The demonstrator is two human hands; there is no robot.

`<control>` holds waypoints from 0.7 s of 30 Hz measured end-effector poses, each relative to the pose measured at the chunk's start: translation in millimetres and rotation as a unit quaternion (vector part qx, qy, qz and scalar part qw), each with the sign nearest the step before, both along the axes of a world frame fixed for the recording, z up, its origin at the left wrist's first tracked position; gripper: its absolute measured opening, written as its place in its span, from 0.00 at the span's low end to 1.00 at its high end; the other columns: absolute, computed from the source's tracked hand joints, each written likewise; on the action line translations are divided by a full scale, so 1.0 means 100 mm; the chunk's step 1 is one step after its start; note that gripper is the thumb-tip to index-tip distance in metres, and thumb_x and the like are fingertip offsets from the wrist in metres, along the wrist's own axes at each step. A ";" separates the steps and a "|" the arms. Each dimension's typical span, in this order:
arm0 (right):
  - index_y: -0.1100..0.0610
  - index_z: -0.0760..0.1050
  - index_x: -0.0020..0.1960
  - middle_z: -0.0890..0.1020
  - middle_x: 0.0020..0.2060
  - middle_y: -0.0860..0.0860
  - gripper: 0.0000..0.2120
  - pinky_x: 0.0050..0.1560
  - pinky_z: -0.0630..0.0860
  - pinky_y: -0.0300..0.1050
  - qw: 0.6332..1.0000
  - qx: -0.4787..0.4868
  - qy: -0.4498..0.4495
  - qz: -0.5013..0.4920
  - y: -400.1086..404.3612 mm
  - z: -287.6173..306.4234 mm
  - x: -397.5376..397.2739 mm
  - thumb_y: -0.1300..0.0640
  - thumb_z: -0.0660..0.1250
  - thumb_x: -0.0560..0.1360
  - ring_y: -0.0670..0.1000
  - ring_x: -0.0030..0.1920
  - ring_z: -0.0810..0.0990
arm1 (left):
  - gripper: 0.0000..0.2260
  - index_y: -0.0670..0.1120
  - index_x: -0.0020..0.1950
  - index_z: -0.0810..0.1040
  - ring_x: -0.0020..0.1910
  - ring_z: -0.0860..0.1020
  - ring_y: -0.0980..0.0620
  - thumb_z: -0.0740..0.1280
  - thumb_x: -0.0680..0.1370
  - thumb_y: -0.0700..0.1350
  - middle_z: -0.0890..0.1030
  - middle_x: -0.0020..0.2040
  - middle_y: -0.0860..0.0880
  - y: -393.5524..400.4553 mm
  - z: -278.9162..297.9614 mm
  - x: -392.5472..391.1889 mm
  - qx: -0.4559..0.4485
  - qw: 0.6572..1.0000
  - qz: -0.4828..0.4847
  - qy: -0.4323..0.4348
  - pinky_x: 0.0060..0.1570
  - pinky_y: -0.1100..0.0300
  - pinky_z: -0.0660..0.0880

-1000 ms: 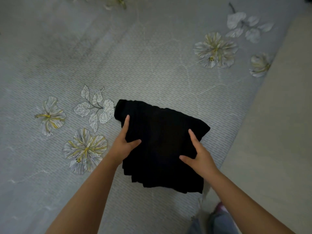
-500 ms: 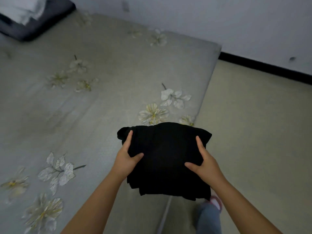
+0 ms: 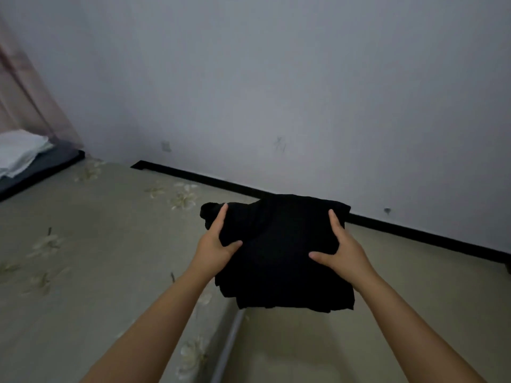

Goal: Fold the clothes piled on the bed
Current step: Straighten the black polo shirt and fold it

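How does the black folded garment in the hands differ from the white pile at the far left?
The black garment is dark and held off the bed by the left hand and right hand; the white pile is pale and rests on a dark base. Both look like folded cloth.

**Black garment folded and held off the bed**

I see one task item: a black garment point(image 3: 279, 252), folded into a thick, roughly square bundle; several layered edges show along its near, lower side, stacked and slightly stepped; a small rounded lump of fabric sticks out at its far left corner; the top face looks flat and tilts a little toward me; it is in the air, gripped at its left and right sides, thumbs on top; it hangs over the right edge of the bed point(image 3: 83, 258), part above the mattress and part above the floor beside it; its fabric is too dark for me to make out seams or type.
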State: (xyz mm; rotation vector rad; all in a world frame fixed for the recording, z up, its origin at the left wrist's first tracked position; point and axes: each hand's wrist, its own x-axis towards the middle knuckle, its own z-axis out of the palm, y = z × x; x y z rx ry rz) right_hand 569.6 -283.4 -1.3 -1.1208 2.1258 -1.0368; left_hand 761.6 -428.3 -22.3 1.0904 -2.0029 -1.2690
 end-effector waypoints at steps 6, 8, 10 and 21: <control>0.44 0.44 0.74 0.61 0.72 0.49 0.45 0.67 0.62 0.45 0.998 -0.042 0.003 -0.044 -0.38 0.36 -1.21 0.60 0.71 0.70 0.51 0.70 0.63 | 0.39 0.58 0.74 0.47 0.69 0.65 0.50 0.67 0.74 0.36 0.64 0.71 0.50 -0.59 0.33 -1.33 -0.041 0.997 -0.059 0.040 0.66 0.58 0.63; 0.45 0.44 0.74 0.62 0.72 0.49 0.45 0.67 0.63 0.44 0.997 -0.048 0.010 -0.056 -0.59 0.44 -1.58 0.61 0.71 0.70 0.51 0.69 0.64 | 0.39 0.58 0.74 0.45 0.69 0.65 0.50 0.67 0.75 0.37 0.64 0.71 0.50 -0.87 0.40 -1.76 -0.051 0.995 -0.082 0.041 0.65 0.61 0.63; 0.45 0.44 0.74 0.62 0.72 0.49 0.45 0.67 0.64 0.44 0.996 -0.050 0.010 -0.072 -0.84 0.56 -1.95 0.61 0.71 0.70 0.51 0.69 0.65 | 0.40 0.58 0.74 0.43 0.68 0.66 0.49 0.66 0.75 0.37 0.65 0.71 0.50 -1.18 0.51 -2.20 -0.060 0.992 -0.106 0.034 0.63 0.62 0.63; 0.46 0.44 0.75 0.62 0.71 0.48 0.46 0.65 0.60 0.37 0.991 -0.065 0.066 -0.096 -2.17 1.08 -3.99 0.60 0.72 0.70 0.48 0.70 0.63 | 0.42 0.60 0.73 0.38 0.69 0.63 0.54 0.65 0.76 0.37 0.62 0.65 0.58 -2.68 0.99 -4.32 -0.072 0.979 -0.178 0.071 0.66 0.60 0.61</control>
